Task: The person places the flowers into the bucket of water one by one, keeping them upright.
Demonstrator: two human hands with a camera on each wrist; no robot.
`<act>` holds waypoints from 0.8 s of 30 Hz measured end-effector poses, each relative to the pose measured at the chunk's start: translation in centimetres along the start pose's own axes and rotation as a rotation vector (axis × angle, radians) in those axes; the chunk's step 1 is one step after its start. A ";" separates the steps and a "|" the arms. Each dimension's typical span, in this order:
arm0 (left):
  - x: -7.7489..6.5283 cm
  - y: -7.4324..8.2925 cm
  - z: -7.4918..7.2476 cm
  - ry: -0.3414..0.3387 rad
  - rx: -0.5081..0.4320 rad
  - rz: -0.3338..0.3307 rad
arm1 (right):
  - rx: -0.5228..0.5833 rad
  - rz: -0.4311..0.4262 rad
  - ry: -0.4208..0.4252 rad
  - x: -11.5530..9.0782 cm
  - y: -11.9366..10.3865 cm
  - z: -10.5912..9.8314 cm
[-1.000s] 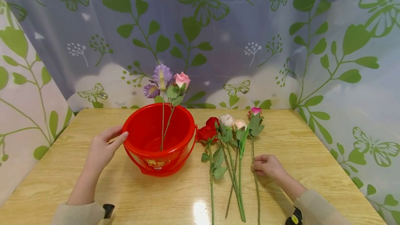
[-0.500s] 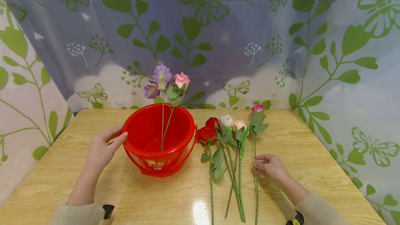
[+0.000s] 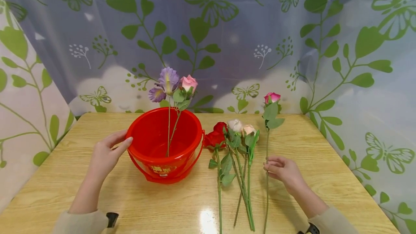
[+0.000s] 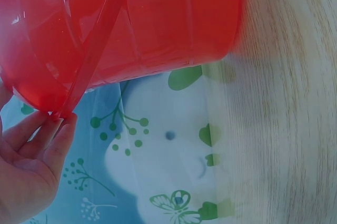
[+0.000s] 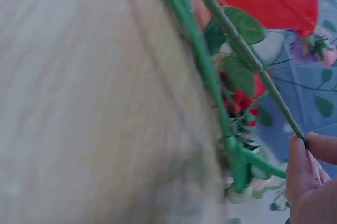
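My left hand [image 3: 106, 156] holds the rim of a red bucket [image 3: 169, 169] at its left side. In the left wrist view, the fingertips [image 4: 64, 121] meet the rim near where the handle [image 4: 100, 39] joins. A purple iris [image 3: 169, 80] and a light pink rose [image 3: 189, 83] stand tilted inside the bucket. At the right, my right hand [image 3: 286, 174] pinches the stem of a deep pink rose [image 3: 272, 98] between thumb and fingers. That rose is raised, its head toward the back. The right wrist view shows its stem [image 5: 245, 50] running up from the fingertips.
Between bucket and right hand, several flowers lie on the wooden table [image 3: 182, 205]: red roses [image 3: 215, 138], a white rose [image 3: 235, 125], a peach rose [image 3: 248, 129] and a green stem [image 3: 249, 176]. A patterned curtain [image 3: 227, 46] hangs behind the table.
My right hand has lifted the deep pink rose off the table and slightly right, away from the other flowers. The left hand and bucket have stayed in place.
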State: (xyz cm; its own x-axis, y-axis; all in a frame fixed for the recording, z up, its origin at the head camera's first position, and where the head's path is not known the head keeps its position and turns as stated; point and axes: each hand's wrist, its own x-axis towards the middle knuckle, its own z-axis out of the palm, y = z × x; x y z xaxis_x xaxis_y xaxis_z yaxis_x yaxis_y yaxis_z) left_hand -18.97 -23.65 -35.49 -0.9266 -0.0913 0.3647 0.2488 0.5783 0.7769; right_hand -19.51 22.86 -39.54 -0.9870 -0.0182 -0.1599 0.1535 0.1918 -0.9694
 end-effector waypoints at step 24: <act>0.1 -0.3 0.0 -0.010 0.007 -0.004 | 0.118 -0.203 -0.029 -1.4 -8.9 1.1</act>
State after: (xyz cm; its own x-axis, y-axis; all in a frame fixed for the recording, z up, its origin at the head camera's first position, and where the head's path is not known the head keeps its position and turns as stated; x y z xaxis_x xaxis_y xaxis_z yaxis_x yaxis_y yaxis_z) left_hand -19.14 -23.83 -35.67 -0.9303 -0.0855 0.3567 0.2435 0.5836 0.7747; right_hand -19.46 20.14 -30.88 -0.9966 -0.0734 0.0366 -0.0414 0.0649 -0.9970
